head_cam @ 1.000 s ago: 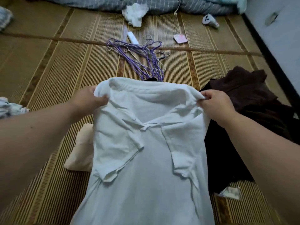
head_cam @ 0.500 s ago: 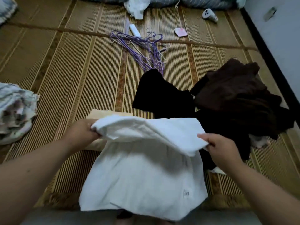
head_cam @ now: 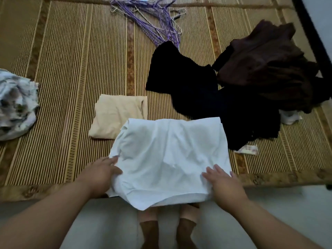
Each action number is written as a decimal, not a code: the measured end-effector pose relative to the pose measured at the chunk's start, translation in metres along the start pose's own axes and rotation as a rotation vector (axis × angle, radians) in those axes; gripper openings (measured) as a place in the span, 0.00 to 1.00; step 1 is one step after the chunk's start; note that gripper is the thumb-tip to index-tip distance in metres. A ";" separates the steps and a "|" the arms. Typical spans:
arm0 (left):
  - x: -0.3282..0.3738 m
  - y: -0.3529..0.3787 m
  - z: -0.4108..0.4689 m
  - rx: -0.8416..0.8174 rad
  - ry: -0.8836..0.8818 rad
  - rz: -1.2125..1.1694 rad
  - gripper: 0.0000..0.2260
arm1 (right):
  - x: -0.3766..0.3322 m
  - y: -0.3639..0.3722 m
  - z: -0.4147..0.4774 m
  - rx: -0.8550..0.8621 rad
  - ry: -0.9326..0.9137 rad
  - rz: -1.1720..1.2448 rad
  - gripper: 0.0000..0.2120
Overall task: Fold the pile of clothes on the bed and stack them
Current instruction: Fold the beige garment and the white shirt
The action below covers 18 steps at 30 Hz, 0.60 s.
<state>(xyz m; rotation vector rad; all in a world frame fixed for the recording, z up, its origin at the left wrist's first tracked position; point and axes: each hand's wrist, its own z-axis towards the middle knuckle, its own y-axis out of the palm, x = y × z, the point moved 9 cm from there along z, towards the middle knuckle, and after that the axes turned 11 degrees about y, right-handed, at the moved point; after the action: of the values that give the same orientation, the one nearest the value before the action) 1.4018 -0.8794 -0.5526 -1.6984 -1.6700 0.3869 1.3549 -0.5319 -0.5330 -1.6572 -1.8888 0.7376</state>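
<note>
Pressing flat, both open hands, left hand (head_cam: 102,170) and right hand (head_cam: 223,184), held the white shirt (head_cam: 167,155) between their spread fingers (head_cam: 216,168)

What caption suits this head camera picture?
Both hands, left and right, flatten a folded white shirt at the bed mat's edge, beside a folded beige garment.

Bare forearms (head_cam: 53,218), brown socks (head_cam: 150,230)
</note>
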 end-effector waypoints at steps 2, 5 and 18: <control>-0.003 -0.003 0.007 0.008 -0.024 -0.041 0.24 | -0.013 -0.002 0.008 -0.015 0.003 -0.005 0.31; -0.008 -0.005 0.018 0.053 -0.057 -0.182 0.22 | -0.022 0.011 0.020 -0.169 0.048 -0.052 0.29; -0.045 0.029 0.004 0.311 -0.631 -0.578 0.48 | -0.233 -0.114 0.093 0.161 -0.421 0.126 0.44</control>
<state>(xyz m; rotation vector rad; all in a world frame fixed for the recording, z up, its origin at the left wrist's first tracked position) 1.4153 -0.9189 -0.5869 -0.8415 -2.2990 0.8992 1.2372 -0.7811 -0.5270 -1.6226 -1.9430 1.3414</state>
